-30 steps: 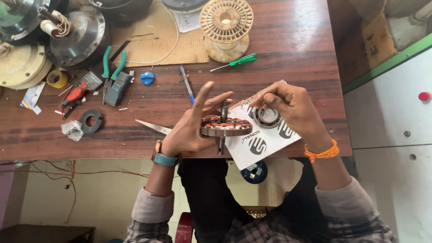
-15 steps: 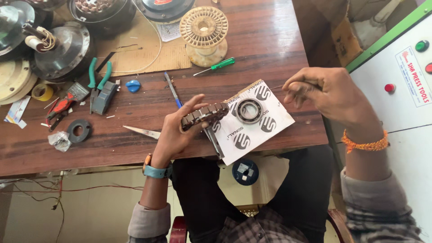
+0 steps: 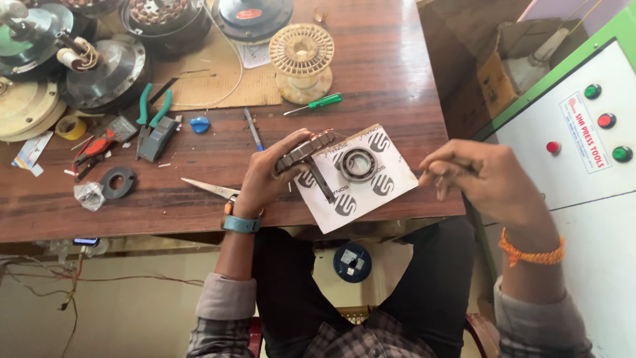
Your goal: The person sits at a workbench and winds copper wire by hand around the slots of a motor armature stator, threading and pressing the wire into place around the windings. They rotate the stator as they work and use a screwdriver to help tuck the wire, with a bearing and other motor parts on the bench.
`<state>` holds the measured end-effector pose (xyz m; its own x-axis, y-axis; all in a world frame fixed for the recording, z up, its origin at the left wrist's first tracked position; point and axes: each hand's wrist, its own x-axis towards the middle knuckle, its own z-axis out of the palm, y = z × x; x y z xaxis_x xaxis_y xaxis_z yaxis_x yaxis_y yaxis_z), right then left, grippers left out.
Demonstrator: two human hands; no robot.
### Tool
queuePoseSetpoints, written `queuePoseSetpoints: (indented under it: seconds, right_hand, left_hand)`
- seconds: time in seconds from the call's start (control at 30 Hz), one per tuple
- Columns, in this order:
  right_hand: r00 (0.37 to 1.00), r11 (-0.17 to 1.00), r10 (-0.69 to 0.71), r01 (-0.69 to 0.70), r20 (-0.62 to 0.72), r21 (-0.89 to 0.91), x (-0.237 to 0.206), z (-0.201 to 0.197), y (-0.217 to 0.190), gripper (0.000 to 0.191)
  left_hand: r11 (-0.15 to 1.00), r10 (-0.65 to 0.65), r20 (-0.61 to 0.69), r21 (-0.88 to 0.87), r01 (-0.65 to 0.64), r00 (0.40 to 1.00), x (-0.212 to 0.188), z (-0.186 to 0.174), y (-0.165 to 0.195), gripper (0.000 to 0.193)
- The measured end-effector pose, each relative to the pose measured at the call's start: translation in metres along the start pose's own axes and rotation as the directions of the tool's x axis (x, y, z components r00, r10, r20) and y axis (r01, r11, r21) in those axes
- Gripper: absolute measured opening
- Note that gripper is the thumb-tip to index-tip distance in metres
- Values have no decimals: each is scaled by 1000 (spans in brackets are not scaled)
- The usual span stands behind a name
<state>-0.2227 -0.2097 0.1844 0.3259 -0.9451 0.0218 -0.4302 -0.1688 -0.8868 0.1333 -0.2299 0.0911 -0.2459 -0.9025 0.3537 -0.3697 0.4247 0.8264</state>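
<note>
**Stator core tilted in the left hand, bearing waiting on the paper**

The left hand (image 3: pixel 268 176) is gripping a wound stator core (image 3: pixel 303 151) with a dark shaft (image 3: pixel 320 182) running through it, fingers curled round its edge and the thumb underneath, holding it tilted just above the near edge of the wooden bench (image 3: pixel 199 199). The shaft is pointing down towards a white printed sheet of paper (image 3: pixel 371 192) that is overhanging the bench edge. A steel ball bearing (image 3: pixel 358 164) is lying flat on that paper, just beside the core and apart from both hands.

The right hand (image 3: pixel 474 178) is hanging off to the right, beyond the bench, near a white control panel (image 3: pixel 583 132) with coloured buttons. Its fingers are loosely pinched together; whether anything small is sitting between them cannot be told.

Judging by the layout, the work in hand is the fitting of the bearing to the shaft, with the core being presented and the bearing not yet picked up. A next move would call for steadying the core and lining the ring squarely with the shaft end.

Farther back, a green-handled screwdriver (image 3: pixel 317 103), a cream wire spool (image 3: pixel 301 53) and scissors (image 3: pixel 209 187) are lying idle.
</note>
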Motion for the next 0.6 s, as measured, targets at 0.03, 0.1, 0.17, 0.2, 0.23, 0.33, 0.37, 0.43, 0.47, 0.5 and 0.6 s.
queuePoseSetpoints:
  seconds: [0.03,0.1,0.17,0.2,0.23,0.33,0.37,0.43,0.47,0.5,0.6]
  right_hand:
    - [999,999,38,-38,-19,-18,-4,2,5,20]
    - [989,990,142,-143,-44,-10,-9,3,17,21]
    - [960,961,276,-275,-40,39,-13,3,30,23]
    - [964,962,264,-260,-37,85,-15,4,36,22]
    - [969,961,247,-242,-29,131,-16,6,40,22]
    - [971,959,236,-227,-36,172,-16,12,46,20]
    - [970,959,240,-229,-47,166,-17,11,45,19]
    - [983,966,179,-169,-33,197,-16,13,41,20]
    - [989,967,146,-136,-32,214,-14,13,39,20]
    - [987,962,158,-152,-8,225,-11,13,36,20]
    - [988,956,143,-154,63,251,-6,16,28,20]
  left_hand:
    - [998,46,0,47,-46,999,2,4,-5,73]
    - [983,126,10,135,-126,992,1,13,-14,89]
    - [981,158,33,108,-161,987,-4,14,-23,94]
    - [981,167,39,95,-170,985,-8,14,-25,96]
    - [984,142,38,103,-145,989,-12,15,-26,96]
    - [984,83,44,154,-89,996,-15,10,-18,96]
    - [982,65,49,176,-73,997,-14,8,-12,99]
    - [978,131,15,163,-132,991,-9,4,4,104]
    - [969,214,-26,132,-209,977,-5,1,13,106]
    - [952,295,-64,103,-288,953,0,-3,21,109]
    - [954,233,91,169,-246,968,24,-3,39,68]
